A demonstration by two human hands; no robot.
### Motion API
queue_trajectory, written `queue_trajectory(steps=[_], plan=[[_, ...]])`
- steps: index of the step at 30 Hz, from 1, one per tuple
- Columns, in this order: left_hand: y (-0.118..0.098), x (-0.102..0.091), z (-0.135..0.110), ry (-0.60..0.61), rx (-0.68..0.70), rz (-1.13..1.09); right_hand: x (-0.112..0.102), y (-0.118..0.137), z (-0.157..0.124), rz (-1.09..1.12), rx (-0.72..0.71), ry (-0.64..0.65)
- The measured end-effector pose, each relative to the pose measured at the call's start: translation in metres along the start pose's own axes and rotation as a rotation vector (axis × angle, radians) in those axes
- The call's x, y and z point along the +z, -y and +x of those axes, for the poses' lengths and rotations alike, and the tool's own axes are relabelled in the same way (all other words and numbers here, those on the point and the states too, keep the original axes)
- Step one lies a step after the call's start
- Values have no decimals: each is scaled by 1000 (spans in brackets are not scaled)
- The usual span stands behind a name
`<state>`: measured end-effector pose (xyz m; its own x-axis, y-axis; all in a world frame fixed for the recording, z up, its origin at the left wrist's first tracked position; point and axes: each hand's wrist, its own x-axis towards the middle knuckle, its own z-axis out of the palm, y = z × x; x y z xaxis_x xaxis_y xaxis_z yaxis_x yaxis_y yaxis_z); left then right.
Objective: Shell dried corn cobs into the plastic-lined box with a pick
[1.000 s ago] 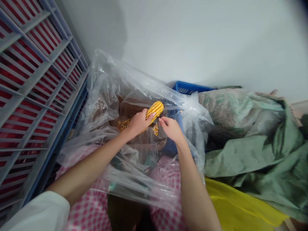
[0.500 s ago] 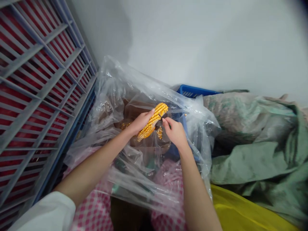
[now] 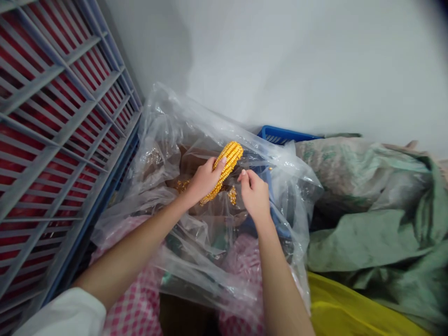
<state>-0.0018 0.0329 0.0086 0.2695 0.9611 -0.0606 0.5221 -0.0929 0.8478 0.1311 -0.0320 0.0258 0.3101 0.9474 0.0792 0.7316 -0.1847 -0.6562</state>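
Note:
My left hand (image 3: 206, 178) is wrapped round an ear of corn (image 3: 231, 155), its thumb along the top. The yellow ear is tilted, its upper end pointing away to the right, and rows of kernels cover the side facing me. My right hand (image 3: 255, 191) is closed just to the right of the ear, apart from it, with thumb and index finger curled together. Whatever it holds is hidden. Under both hands spreads a clear plastic bag (image 3: 206, 112), with loose corn kernels (image 3: 233, 195) lying inside it below the ear.
A slatted crate (image 3: 70, 135) with red showing through rises on the left. Behind the bag is a blue basket (image 3: 287, 134). Stained green sacks (image 3: 371, 233) and a yellow sheet (image 3: 350, 308) lie on the right. A pale wall (image 3: 280, 56) stands behind.
The ear has turned in my left hand, and the stripped patch on its right side no longer shows. My right hand has drawn slightly away; the dark tip at its fingers is out of sight.

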Motion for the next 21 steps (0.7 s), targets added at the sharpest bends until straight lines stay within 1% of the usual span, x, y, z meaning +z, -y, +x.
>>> queue_trajectory(steps=[4,8,12,15,17,21], plan=[[0,6,-5,15,-31,58,9,9,-2,-114,84,7],[-3,5,-6,5,6,86,7,12,-2,-209,105,25],[-8,4,-10,-4,76,238,6,12,-4,-445,111,43],[-9,10,-14,22,77,320,10,13,-7,-619,125,55],[-7,15,-16,42,32,246,14,13,-9,-680,114,46],[1,19,-12,48,-61,-20,23,12,-8,-694,87,18]])
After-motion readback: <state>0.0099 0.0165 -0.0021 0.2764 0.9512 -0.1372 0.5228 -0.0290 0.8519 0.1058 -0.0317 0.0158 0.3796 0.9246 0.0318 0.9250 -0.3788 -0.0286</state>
